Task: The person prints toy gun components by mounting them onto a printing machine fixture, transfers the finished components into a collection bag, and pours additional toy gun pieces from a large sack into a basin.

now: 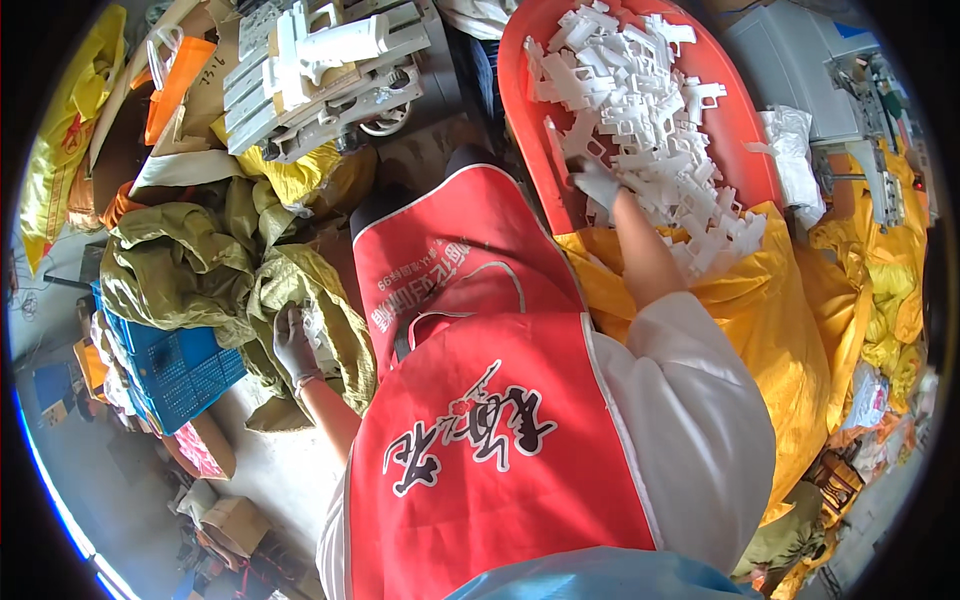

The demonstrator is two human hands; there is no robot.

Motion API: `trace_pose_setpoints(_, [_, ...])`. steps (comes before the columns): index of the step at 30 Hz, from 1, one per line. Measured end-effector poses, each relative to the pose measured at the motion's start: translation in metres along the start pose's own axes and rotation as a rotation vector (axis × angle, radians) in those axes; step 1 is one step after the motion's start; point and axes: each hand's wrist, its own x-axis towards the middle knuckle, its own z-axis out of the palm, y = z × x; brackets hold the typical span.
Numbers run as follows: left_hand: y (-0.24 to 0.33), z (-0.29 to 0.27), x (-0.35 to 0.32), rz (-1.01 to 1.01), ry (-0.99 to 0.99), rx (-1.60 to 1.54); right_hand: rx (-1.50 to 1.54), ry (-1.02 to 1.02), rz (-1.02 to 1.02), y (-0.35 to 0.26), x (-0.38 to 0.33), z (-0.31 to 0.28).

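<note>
My right hand (pixel 598 185), in a white glove, reaches into a heap of white plastic parts (pixel 655 110) lying in a red tray (pixel 745 130); its fingers close around one or more of the parts. My left hand (pixel 293 343), also gloved, is down at my left side inside the mouth of an olive-green woven sack (pixel 300 280), resting on white parts there. A red apron (pixel 470 400) covers my front and hides much of the space between the hands.
A yellow sack (pixel 770 310) lies under the tray's near end. A blue crate (pixel 180 365) sits left of the green sack. Stacked white moulded frames (pixel 320 60) lie at the top left, a grey machine (pixel 860 100) at the right, cardboard boxes (pixel 230 520) below.
</note>
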Motion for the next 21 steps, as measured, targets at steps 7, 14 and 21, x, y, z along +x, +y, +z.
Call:
trace_pose_setpoints(7, [0.003,0.019,0.017,-0.038,-0.062,-0.087,0.467,0.394,0.367,-0.006,-0.059,-0.02])
trace_pose_setpoints(14, [0.059,0.049,0.022,0.273,-0.051,0.269,-0.59,0.658,0.114,0.018,-0.062,0.005])
trace_pose_setpoints(21, [0.136,0.056,0.032,0.378,-0.042,0.1,-0.678,0.451,0.183,-0.044,-0.08,-0.014])
